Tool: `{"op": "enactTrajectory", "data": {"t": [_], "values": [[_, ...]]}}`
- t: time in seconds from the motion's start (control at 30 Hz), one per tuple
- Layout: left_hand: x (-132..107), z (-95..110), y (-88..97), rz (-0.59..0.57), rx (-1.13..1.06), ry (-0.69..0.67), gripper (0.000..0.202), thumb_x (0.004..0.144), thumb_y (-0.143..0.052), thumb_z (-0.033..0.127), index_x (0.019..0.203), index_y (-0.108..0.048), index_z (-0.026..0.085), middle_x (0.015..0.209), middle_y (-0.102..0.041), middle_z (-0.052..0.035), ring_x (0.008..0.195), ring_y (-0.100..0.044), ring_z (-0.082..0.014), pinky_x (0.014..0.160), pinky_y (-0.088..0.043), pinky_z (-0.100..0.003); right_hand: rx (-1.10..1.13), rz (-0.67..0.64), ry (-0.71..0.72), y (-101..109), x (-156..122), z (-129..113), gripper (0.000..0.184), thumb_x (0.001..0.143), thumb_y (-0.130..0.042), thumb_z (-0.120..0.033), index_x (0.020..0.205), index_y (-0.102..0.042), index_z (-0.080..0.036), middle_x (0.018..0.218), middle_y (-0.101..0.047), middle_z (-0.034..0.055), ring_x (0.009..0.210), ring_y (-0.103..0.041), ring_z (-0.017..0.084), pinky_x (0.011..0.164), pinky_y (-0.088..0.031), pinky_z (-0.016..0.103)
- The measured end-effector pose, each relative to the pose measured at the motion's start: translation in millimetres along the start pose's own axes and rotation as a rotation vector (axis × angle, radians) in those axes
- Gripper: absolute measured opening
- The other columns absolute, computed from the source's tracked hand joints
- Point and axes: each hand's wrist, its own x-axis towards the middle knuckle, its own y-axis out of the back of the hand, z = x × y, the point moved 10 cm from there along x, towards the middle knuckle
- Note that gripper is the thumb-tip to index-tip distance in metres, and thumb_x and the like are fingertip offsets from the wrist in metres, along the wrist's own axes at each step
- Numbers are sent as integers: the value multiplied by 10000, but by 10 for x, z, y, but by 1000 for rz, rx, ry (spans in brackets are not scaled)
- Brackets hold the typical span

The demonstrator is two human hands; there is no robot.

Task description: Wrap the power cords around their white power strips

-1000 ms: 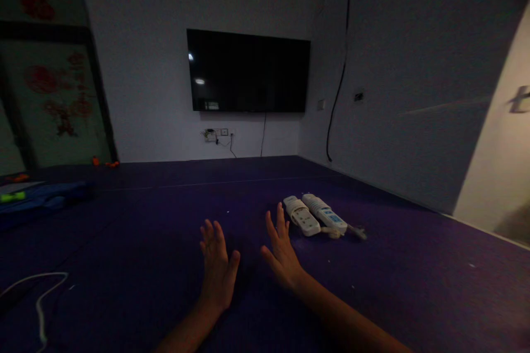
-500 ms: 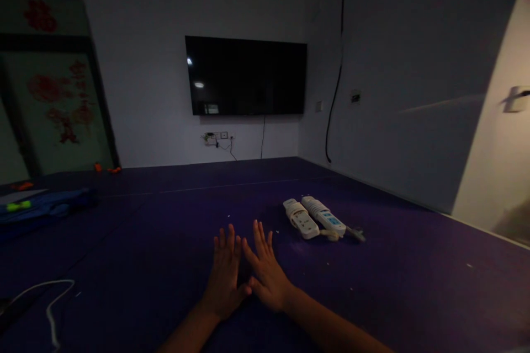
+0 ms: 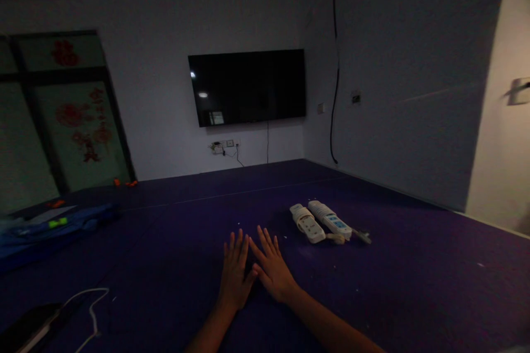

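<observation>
My left hand (image 3: 234, 276) lies flat on the dark purple floor mat (image 3: 165, 265), fingers stretched forward and holding nothing. My right hand (image 3: 271, 267) lies flat beside it, fingers spread, its thumb touching the left thumb. Two white power strips (image 3: 321, 222) rest side by side on the mat a short way ahead and to the right of my right hand, with a plug and cord end at their near right.
A dark wall-mounted TV (image 3: 247, 85) hangs on the far wall above a socket with cables. A black cable (image 3: 334, 66) runs down the right wall. Blue fabric (image 3: 49, 229) lies at left. A white cord (image 3: 89, 309) and dark device lie at bottom left.
My hands, apart a second ago, came together until the thumbs met, and have stayed flat on the mat. The view has swung slightly leftward and upward.
</observation>
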Motion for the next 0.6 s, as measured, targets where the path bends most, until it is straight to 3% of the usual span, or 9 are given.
{"op": "enactTrajectory", "data": {"t": [0.33,0.6], "values": [[19,-28,-117,-94,14,38,722,879,-283,551,1446,-13,194,1520,-47,-122,1392,16,-271,1096,-157,-532,-10,-25,-61,-46,14,45,579,924,-296,-479,1444,-96,-324,1531,45,68,1394,-24,296,1073,-175,547],[9,-36,-198,-124,-1,29,716,902,-256,507,1439,48,144,1511,-69,-168,1390,-4,-270,1091,-189,-526,-38,-6,-120,-49,22,82,529,930,-304,-457,1431,-191,-330,1534,-13,61,1393,-74,290,1069,-195,541]]}}
